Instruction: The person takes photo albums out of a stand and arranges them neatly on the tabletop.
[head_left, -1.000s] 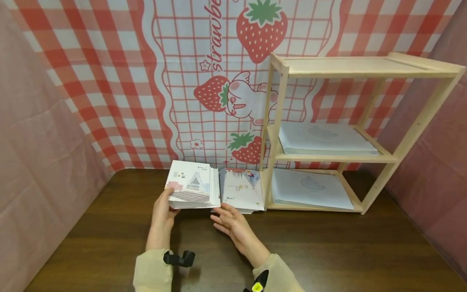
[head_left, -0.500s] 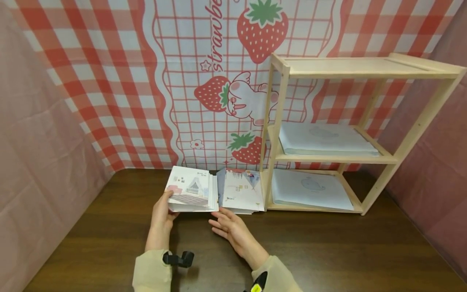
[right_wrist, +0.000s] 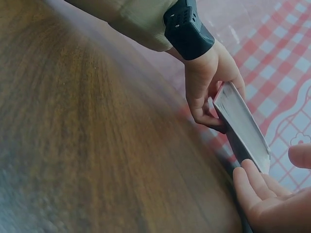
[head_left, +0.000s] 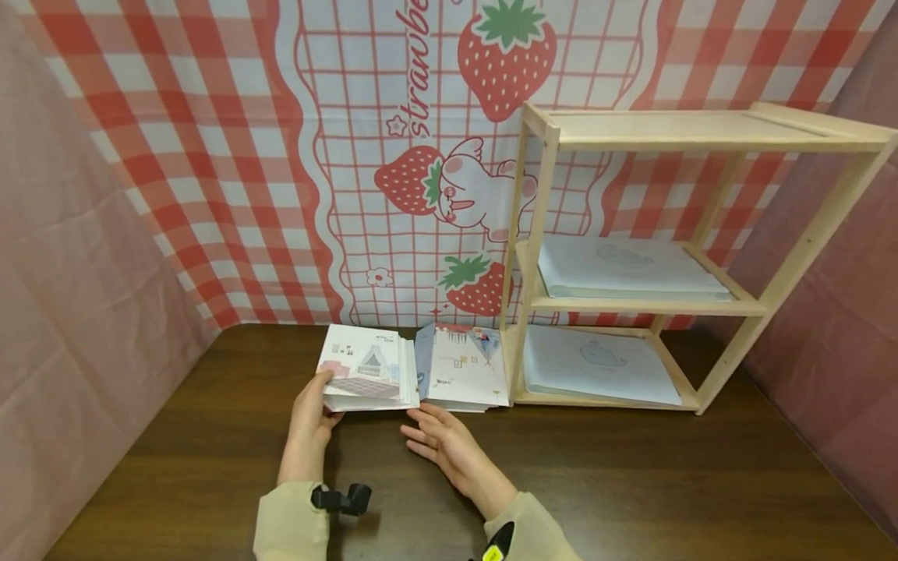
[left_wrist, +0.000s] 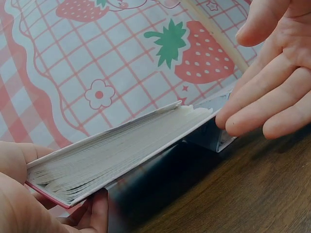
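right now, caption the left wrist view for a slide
Left hand grips a thick white-paged book, the right hand open beside it

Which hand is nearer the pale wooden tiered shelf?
Right. The right hand is left of the shelf, in front; the left hand, farther left, grips a thick white book.

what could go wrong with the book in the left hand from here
The left hand grips the tent-print hardcover book at one end only, so the other end might sag or slip.
Its right edge is close to the neighbouring book, so lowering it could shove that one.
The right hand is at its near right corner, so fingers might get pinched underneath.
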Demonstrator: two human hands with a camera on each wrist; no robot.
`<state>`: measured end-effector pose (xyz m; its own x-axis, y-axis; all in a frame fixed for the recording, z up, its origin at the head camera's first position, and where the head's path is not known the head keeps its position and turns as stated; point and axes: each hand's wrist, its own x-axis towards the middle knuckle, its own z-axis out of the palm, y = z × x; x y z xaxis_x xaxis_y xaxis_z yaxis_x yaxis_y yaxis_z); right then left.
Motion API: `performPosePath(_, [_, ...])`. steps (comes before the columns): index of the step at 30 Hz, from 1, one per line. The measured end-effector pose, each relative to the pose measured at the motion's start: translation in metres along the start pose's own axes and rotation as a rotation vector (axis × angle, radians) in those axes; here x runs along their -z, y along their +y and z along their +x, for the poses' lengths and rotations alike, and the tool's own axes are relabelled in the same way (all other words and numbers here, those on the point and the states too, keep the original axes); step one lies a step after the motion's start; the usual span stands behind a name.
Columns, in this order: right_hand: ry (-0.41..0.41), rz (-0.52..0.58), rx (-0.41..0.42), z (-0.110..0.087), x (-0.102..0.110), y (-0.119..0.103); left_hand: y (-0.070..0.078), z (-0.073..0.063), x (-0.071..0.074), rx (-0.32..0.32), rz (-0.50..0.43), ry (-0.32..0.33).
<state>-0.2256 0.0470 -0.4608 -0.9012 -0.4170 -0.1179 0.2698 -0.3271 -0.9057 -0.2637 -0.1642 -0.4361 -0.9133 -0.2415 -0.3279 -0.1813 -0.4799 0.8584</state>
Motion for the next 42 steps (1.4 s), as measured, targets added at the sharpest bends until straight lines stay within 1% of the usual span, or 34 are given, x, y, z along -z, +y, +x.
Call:
performPosePath(4, [-0.012,0.022,-0.006,0.0003,0.0013,0.0027,-0.0012,0.0005,0.0019,0.005,0.031,-0.004])
performPosePath(6, [-0.029,0.024,0.007,-0.0004,0.0020,0.0033,-0.0010,0.0017,0.0029,0.004,0.038,-0.009])
performPosePath(11, [-0.094,0.023,0.039,-0.0015,0.0042,0.0028,0.0015,0.0048,0.0045,-0.004,0.015,-0.041])
performPosePath(13, [-0.097,0.032,0.030,-0.0006,0.0045,0.0021,0.0027,0.0055,0.0046,-0.014,0.005,-0.055])
performPosePath(15, [-0.082,0.041,0.010,0.0008,0.0046,0.0016,0.0038,0.0056,0.0040,-0.024,-0.003,-0.064])
performPosePath(19, [-0.064,0.051,-0.012,0.0028,0.0049,0.0007,0.0047,0.0049,0.0028,-0.040,-0.012,-0.052])
performPosePath(21, [-0.060,0.056,-0.018,0.0029,0.0051,0.0002,0.0043,0.0045,0.0030,-0.049,-0.010,-0.043])
performPosePath(24, [-0.060,0.064,-0.022,0.0025,0.0052,0.0005,0.0028,0.0045,0.0047,-0.060,0.021,-0.025])
performPosePath(30, [-0.051,0.075,-0.034,0.0018,0.0055,0.0017,0.0001,0.0044,0.0080,-0.096,0.187,0.034])
performPosePath(33, [-0.041,0.078,-0.036,0.0011,0.0051,0.0015,0.0000,0.0036,0.0090,-0.114,0.236,0.058])
performPosePath(39, [-0.043,0.079,-0.035,-0.0003,0.0049,0.0015,-0.0032,0.0059,0.0079,-0.198,0.308,0.164])
performPosePath(42, [-0.050,0.072,-0.035,-0.0020,0.0050,-0.0001,-0.0030,0.0057,0.0079,-0.232,0.312,0.179])
